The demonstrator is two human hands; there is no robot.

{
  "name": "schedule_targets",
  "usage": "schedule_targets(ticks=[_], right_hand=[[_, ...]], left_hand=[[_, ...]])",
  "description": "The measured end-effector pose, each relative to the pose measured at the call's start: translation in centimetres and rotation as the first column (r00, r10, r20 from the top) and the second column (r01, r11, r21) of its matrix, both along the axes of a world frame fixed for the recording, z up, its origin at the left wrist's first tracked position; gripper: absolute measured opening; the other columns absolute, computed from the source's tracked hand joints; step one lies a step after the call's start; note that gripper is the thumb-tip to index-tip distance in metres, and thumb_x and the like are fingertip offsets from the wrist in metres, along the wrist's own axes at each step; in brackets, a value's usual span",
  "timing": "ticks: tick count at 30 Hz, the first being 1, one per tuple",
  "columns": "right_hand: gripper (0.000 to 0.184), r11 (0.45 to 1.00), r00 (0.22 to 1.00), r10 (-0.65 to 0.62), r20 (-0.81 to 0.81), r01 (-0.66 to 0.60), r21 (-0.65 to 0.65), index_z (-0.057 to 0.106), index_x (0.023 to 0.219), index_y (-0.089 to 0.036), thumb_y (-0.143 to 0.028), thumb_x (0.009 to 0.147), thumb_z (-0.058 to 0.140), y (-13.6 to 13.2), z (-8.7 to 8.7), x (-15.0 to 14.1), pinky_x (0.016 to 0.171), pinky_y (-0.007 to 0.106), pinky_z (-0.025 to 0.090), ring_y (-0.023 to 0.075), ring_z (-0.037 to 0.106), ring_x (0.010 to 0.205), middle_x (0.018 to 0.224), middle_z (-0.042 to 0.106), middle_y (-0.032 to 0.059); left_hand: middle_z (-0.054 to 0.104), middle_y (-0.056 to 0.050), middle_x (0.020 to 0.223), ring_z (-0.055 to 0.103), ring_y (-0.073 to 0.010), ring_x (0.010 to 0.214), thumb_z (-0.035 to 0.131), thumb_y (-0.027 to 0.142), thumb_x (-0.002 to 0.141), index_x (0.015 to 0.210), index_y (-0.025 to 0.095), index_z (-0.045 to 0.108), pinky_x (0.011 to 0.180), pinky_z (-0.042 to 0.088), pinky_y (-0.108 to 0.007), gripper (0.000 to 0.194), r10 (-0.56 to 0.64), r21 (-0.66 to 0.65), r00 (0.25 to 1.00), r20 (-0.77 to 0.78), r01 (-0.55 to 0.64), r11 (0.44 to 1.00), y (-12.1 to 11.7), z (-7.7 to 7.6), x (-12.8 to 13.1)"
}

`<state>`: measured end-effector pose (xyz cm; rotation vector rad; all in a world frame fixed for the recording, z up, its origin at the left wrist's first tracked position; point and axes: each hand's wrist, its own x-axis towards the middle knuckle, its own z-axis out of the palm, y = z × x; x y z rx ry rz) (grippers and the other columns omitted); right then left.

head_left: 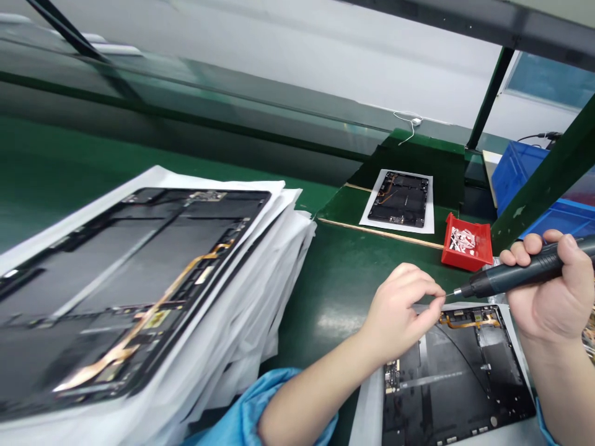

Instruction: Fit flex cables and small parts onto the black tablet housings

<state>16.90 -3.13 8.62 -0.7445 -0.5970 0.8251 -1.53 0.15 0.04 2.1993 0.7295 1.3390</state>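
My right hand [548, 285] is wrapped round a dark electric screwdriver [506, 279], held nearly level with its thin bit pointing left. At the tip of that bit, the thumb and forefinger of my left hand [409, 303] are pinched together. Whatever sits between them is too small to make out. Below both hands lies an opened black tablet-like device [455, 384], its inside facing up, with an orange flex cable along the top edge and a thin black wire across it. White sheeting shows under its edges.
At left, another opened device [121, 260] tops a tall stack interleaved with white sheets [260, 291]. A third device [404, 198] lies on white paper farther back. Right of it are a red bin [467, 244] of small white pieces, a green post [543, 179] and blue crates [515, 167].
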Motion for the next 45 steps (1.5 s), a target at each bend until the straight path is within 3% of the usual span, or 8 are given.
schedule_targets(ticks=[4, 7, 10, 15, 20, 45], right_hand=[[0.016, 1.000, 0.998, -0.023, 0.062, 0.023, 0.002, 0.060, 0.083, -0.022, -0.036, 0.085, 0.068, 0.0, -0.1, -0.2, 0.062, 0.027, 0.051, 0.0117, 0.052, 0.060, 0.071, 0.055, -0.0036], [0.014, 0.999, 0.984, -0.027, 0.177, 0.032, -0.026, 0.061, 0.085, -0.022, -0.033, 0.086, 0.069, -0.1, -0.4, -0.7, 0.064, 0.030, 0.052, 0.0127, 0.056, 0.061, 0.073, 0.058, -0.0034], [0.014, 0.999, 0.940, 0.003, 0.342, 0.013, -0.043, 0.061, 0.085, -0.022, -0.031, 0.086, 0.072, -0.2, -1.0, -1.6, 0.067, 0.033, 0.053, 0.0145, 0.060, 0.063, 0.073, 0.061, -0.0032], [0.013, 0.997, 0.818, 0.076, 0.570, -0.045, -0.068, 0.063, 0.087, -0.023, -0.030, 0.088, 0.073, -0.6, -2.6, -2.6, 0.070, 0.035, 0.055, 0.0158, 0.065, 0.065, 0.076, 0.066, -0.0028], [0.014, 0.993, 0.757, 0.113, 0.644, -0.065, -0.098, 0.063, 0.088, -0.022, -0.030, 0.088, 0.074, -1.0, -3.2, -2.9, 0.068, 0.033, 0.055, 0.0152, 0.066, 0.066, 0.080, 0.064, -0.0027], [0.013, 0.989, 0.725, 0.145, 0.673, -0.086, -0.120, 0.064, 0.089, -0.022, -0.029, 0.089, 0.074, -1.1, -3.8, -3.1, 0.067, 0.032, 0.055, 0.0147, 0.067, 0.066, 0.083, 0.063, -0.0024]], left_hand=[[0.074, -0.002, 0.087, 0.064, -0.0200, 0.087, 0.066, 0.018, 0.088, 0.089, 0.021, 0.072, 0.079, 0.052, -0.034, 0.007, 0.032, -0.011, 0.972, -0.234, -0.036, 0.999, 0.9, 0.0, -0.8], [0.073, 0.000, 0.079, 0.063, -0.0203, 0.083, 0.069, 0.017, 0.085, 0.082, 0.022, 0.073, 0.071, 0.050, -0.030, 0.008, 0.001, -0.068, 0.889, -0.457, -0.036, 0.997, 1.6, -0.2, -1.6], [0.072, 0.001, 0.075, 0.063, -0.0197, 0.078, 0.073, 0.017, 0.083, 0.078, 0.024, 0.074, 0.065, 0.047, -0.028, 0.008, -0.066, -0.095, 0.830, -0.555, 0.015, 0.995, 1.8, -0.6, -1.9], [0.072, 0.001, 0.075, 0.064, -0.0198, 0.076, 0.074, 0.014, 0.080, 0.076, 0.024, 0.075, 0.062, 0.045, -0.028, 0.011, -0.099, -0.106, 0.811, -0.577, 0.046, 0.993, 1.5, -1.4, -1.7], [0.070, 0.000, 0.070, 0.062, -0.0212, 0.075, 0.072, 0.015, 0.080, 0.074, 0.024, 0.073, 0.059, 0.044, -0.029, 0.011, -0.095, -0.113, 0.828, -0.552, 0.038, 0.993, 1.4, -1.7, -1.5], [0.073, -0.001, 0.076, 0.063, -0.0236, 0.081, 0.074, 0.017, 0.081, 0.076, 0.025, 0.076, 0.060, 0.042, -0.030, 0.009, -0.112, -0.165, 0.746, -0.657, 0.003, 0.986, 1.3, -0.8, -1.3]])
